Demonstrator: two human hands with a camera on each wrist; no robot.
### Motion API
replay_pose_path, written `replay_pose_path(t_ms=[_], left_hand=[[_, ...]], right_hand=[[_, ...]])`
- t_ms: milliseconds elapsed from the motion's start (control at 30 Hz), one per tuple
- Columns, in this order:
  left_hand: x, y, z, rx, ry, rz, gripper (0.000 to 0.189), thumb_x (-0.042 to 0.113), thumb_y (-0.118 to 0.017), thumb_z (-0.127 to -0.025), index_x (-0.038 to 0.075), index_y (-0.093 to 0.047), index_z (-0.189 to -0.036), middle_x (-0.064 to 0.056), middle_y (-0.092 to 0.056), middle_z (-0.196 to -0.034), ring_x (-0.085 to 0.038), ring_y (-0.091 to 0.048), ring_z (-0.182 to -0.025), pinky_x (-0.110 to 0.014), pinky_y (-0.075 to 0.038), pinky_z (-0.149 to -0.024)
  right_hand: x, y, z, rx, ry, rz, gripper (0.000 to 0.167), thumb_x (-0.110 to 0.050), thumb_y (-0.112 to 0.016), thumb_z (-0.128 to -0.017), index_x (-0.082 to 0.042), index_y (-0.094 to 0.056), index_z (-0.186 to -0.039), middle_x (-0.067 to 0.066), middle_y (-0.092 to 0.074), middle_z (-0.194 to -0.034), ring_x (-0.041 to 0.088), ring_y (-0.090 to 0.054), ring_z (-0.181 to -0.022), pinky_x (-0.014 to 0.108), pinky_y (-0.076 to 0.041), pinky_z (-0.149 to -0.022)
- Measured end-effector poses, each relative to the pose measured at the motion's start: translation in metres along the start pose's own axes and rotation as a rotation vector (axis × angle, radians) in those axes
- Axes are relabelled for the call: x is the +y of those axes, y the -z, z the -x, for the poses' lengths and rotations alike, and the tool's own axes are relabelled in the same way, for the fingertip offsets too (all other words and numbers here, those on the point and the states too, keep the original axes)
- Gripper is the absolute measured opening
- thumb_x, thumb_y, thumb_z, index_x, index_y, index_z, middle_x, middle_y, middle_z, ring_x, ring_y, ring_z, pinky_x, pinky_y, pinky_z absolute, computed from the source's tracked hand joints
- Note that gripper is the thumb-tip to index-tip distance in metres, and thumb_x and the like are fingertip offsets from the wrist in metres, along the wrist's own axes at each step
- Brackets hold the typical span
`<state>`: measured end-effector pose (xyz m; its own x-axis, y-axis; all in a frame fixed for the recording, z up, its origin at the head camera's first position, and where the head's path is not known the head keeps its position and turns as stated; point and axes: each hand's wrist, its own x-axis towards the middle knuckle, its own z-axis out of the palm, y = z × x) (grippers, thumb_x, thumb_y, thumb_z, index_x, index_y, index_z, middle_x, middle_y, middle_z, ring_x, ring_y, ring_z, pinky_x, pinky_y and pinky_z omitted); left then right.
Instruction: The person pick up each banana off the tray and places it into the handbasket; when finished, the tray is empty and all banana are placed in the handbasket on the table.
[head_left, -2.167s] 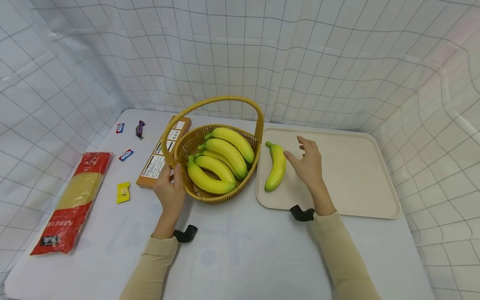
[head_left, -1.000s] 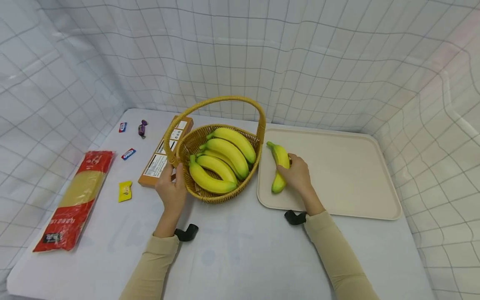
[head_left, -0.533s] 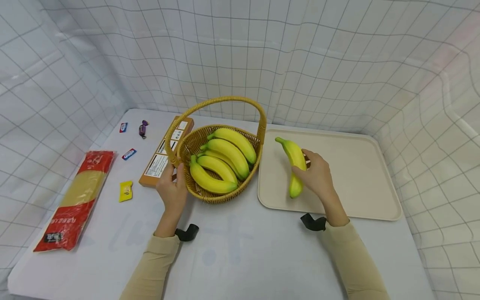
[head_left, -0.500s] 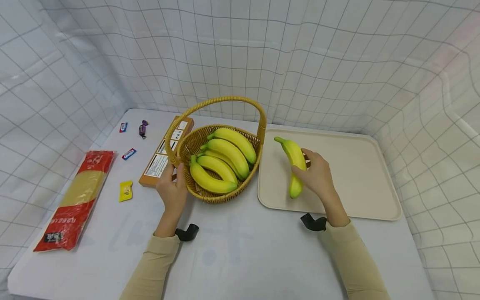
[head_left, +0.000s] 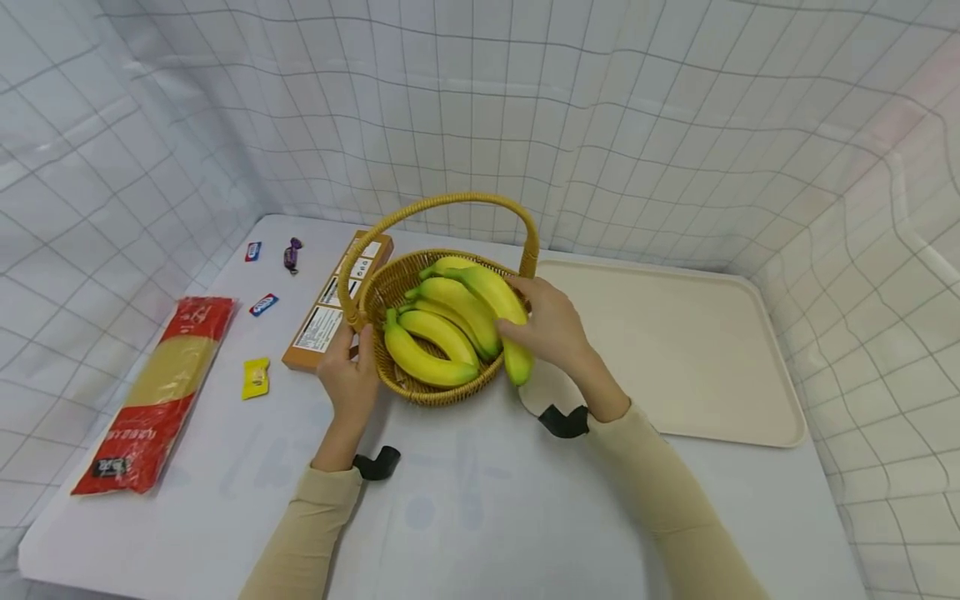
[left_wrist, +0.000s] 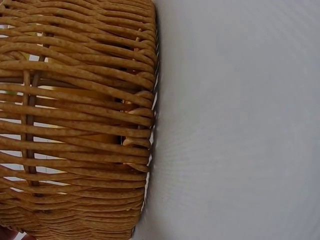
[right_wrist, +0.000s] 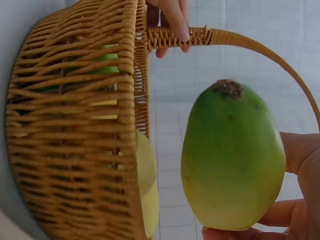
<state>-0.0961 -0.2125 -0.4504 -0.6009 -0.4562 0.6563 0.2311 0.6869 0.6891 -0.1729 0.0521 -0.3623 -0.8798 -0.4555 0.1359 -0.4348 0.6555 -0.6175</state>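
Observation:
In the head view my right hand (head_left: 553,329) pinches a yellow banana (head_left: 497,296) between thumb and fingers, over the right rim of a wicker basket (head_left: 423,398). The right wrist view has the green lower end of this banana (right_wrist: 232,155) above the rim, apart from the weave. Several other bananas (head_left: 423,362) lie inside the basket. My left hand (head_left: 348,382) grips the basket's left side where the arched handle (head_left: 450,198) joins it, with thumb and fingers on either side of the handle's foot. Woven cane (left_wrist: 80,125) fills much of the left wrist view.
A beige tray (head_left: 697,358) is at the right. Behind my left hand lies a brown box (head_left: 315,329). Small wrapped sweets, among them a yellow one (head_left: 256,378) and a purple one (head_left: 292,256), sit farther left, near a red-and-yellow packet (head_left: 161,392). Gridded white sheeting (head_left: 450,108) hangs behind.
My right hand has taken hold of the banana on the tray, lifted it and carried it left to the basket. My left hand has stayed on the basket throughout.

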Motion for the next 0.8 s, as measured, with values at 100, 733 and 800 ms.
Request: replay_pose_path(t_ms=[100,733,800], left_hand=[[0.001,-0.001,0.000,-0.010,0.003,-0.003,0.023,0.011,-0.059,-0.097,-0.004,-0.069,-0.112,-0.020,-0.072,-0.106,-0.034,-0.070,-0.096,0.004,-0.038,-0.073],[0.000,0.000,0.001,-0.005,0.010,0.012,0.024,0.010,-0.059,-0.097,-0.004,-0.068,-0.114,-0.021,-0.072,-0.106,-0.035,-0.069,-0.096,0.004,-0.039,-0.073],[0.000,0.001,0.001,-0.002,0.014,0.018,0.024,0.010,-0.059,-0.096,-0.005,-0.068,-0.114,-0.021,-0.072,-0.106,-0.036,-0.069,-0.096,0.004,-0.039,-0.073]], right_hand=[[-0.014,-0.013,-0.016,-0.051,0.041,0.056,0.064,-0.031,-0.065,-0.082,-0.010,-0.051,-0.142,0.012,-0.062,-0.126,0.023,-0.059,-0.097,0.038,-0.052,-0.077],[-0.031,-0.069,-0.048,-0.189,0.128,0.333,0.051,-0.041,-0.068,-0.090,-0.017,-0.060,-0.135,0.006,-0.062,-0.127,0.022,-0.057,-0.114,0.038,-0.055,-0.085],[-0.029,-0.068,-0.042,-0.151,0.145,0.284,0.051,-0.040,-0.068,-0.090,-0.014,-0.061,-0.134,0.007,-0.063,-0.125,0.023,-0.058,-0.113,0.038,-0.054,-0.087]])
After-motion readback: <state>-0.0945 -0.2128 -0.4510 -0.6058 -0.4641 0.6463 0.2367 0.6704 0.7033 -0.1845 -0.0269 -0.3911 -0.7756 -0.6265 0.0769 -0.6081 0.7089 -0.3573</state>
